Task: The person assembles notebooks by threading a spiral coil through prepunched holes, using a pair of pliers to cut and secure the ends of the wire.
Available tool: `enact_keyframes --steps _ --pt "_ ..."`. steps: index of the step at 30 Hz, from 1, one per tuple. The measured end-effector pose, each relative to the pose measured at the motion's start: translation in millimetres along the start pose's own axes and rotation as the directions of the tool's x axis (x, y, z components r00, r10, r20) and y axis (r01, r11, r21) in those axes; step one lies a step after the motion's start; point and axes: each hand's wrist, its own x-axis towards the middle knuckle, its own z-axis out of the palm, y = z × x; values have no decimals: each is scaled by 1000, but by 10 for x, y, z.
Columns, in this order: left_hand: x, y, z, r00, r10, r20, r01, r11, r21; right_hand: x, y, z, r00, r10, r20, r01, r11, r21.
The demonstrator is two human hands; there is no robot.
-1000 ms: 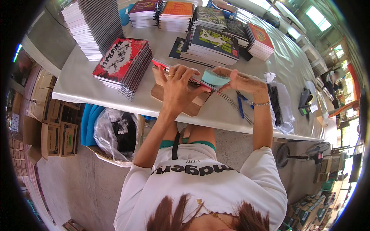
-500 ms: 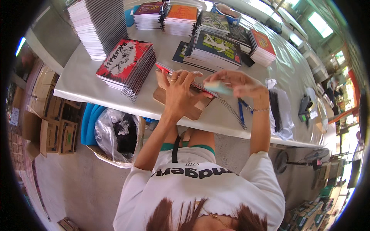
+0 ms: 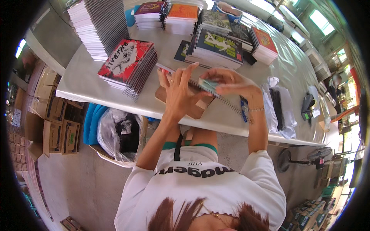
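My left hand (image 3: 179, 92) is closed round a notebook (image 3: 165, 67) and tilts it up on a brown cardboard-like piece (image 3: 197, 107). Along the notebook's edge runs a dark wire spiral coil (image 3: 230, 104), its loose tail sticking out to the right, blurred at the end. My right hand (image 3: 231, 81) pinches a small pale blue-green block (image 3: 208, 84) that lies against the coil. Partly behind my right wrist is a blue-handled tool (image 3: 243, 109). The notebook's cover is mostly hidden by my fingers.
A stack of red-covered spiral notebooks (image 3: 125, 61) and a tall notebook stack (image 3: 96, 27) stand at left. Dark-covered books (image 3: 216, 46) and orange ones (image 3: 182, 15) sit behind. Black coils (image 3: 276, 109) lie on plastic at right. A lined bin (image 3: 115, 134) stands below the table edge.
My right hand has moved slightly left with the pale block, bringing it against the coil. The coil's loose tail has shifted and blurred. My left hand keeps its hold on the notebook.
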Motion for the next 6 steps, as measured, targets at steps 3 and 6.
enact_keyframes --steps 3,6 --pt "-4 -59 -18 999 29 -34 -29 1000 -11 39 -115 82 997 -47 -54 29 956 -291" --pt "-87 -67 10 997 30 -67 -33 999 -41 -10 -109 154 991 -120 62 135 899 -415"
